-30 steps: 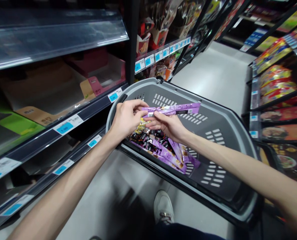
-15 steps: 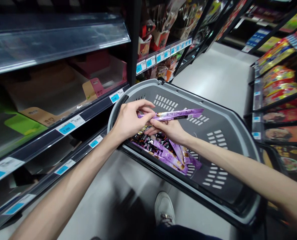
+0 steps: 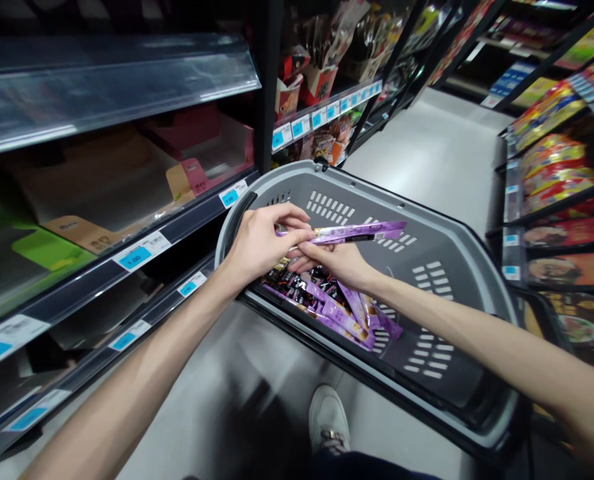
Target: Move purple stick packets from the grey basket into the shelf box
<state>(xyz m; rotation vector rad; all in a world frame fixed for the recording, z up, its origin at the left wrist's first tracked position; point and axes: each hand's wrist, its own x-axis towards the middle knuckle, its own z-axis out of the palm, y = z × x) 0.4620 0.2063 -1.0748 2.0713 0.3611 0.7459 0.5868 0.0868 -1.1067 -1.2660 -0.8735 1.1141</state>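
Over a grey shopping basket (image 3: pixel 457 227), my left hand (image 3: pixel 257 243) pinches the near end of a long purple snack packet (image 3: pixel 361 233). The packet points right, edge-on to the camera. My right hand (image 3: pixel 339 260) is just below it, fingers closed on the same end. Beneath both hands, at the basket's near side, lies a heap of purple snack packets (image 3: pixel 349 313) and small dark wrapped sweets (image 3: pixel 297 283).
Store shelves run along the left, with brown and pink cardboard trays (image 3: pixel 127 180) behind a clear guard and blue price tags (image 3: pixel 139 250) on the rails. More packaged food fills the right shelves (image 3: pixel 557 173). The grey aisle floor (image 3: pixel 437 147) stretches ahead. My white shoe (image 3: pixel 329 417) shows below the basket.
The purple packet has dropped slightly and turned from face-on to edge-on. Both hands kept their hold on its near end and sank a little toward the basket.
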